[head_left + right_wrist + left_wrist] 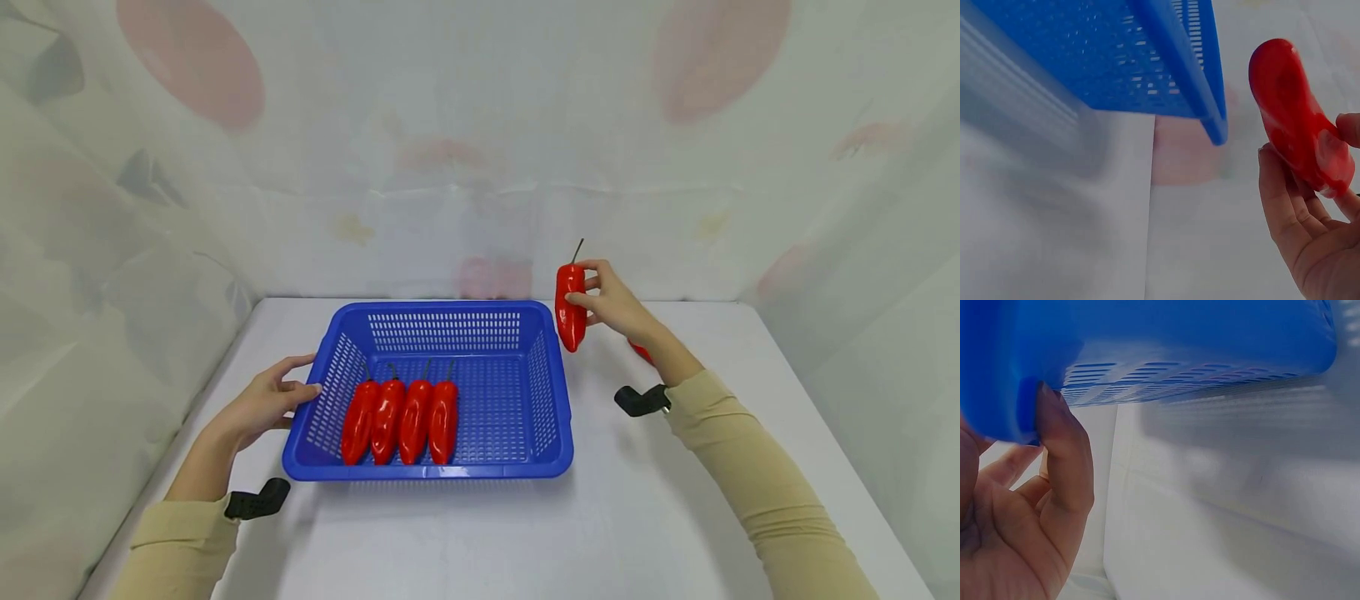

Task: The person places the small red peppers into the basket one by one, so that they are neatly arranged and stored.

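Observation:
A blue plastic basket (495,417) with slotted walls is in the middle of the head view. Several red chili peppers (386,421) lie side by side in its left half, stems toward the back. My left hand (270,400) grips the basket's left rim; in the left wrist view a fingertip curls around the blue edge (997,394). Just beyond the basket's right rim, my right hand (611,300) pinches another red chili pepper (571,308) between thumb and fingers, upright with its stem up. The right wrist view shows this held pepper (1297,119) beside the basket's corner.
Another red pepper (642,352) lies on the white table (465,542), mostly hidden behind my right wrist. Pale patterned sheeting (465,167) stands behind the table and along both sides. Each wrist wears a black device (258,500).

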`<state>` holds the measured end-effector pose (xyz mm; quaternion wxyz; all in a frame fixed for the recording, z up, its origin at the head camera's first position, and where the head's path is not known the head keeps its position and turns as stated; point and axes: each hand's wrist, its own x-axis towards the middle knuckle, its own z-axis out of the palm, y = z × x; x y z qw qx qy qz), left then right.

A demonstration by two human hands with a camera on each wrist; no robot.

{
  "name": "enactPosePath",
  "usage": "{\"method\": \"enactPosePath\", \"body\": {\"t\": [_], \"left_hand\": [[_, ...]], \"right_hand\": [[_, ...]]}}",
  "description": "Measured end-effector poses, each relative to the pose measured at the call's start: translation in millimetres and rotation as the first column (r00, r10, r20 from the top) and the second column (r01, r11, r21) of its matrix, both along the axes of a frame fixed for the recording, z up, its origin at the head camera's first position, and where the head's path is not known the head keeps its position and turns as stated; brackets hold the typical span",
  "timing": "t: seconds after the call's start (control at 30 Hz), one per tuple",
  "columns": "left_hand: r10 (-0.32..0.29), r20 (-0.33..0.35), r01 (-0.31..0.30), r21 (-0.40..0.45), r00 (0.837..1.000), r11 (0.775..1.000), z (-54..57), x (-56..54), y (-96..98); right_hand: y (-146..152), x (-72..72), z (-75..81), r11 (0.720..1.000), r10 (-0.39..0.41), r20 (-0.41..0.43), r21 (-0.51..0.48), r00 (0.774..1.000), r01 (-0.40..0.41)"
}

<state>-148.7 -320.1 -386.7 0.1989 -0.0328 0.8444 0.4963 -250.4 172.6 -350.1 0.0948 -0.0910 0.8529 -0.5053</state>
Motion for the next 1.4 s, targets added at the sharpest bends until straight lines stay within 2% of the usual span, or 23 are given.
{"method": "enactPosePath", "body": {"t": [0.37,0.73,1.4], "left_hand": [[0.004,0.002,-0.004,-0.006,1.0,1.0,-2.1,0.1,0.4],[-0.001,-0.001,0.001,0.005,1.0,1.0,-2.9,0.0,0.0],[-0.005,-0.005,0.005,0.003,1.0,1.0,0.9,0.4,1.0]], "right_hand": [[-22.4,1.1,3.0,0.997,0.077,0.03,-0.022,0.997,-0.076],[-45.6,2.1,4.5,0.992,0.126,0.062,0.012,0.99,-0.127],[-84.6,7.0,-5.7,0.972,0.222,0.102,0.048,0.97,-0.228]]}}
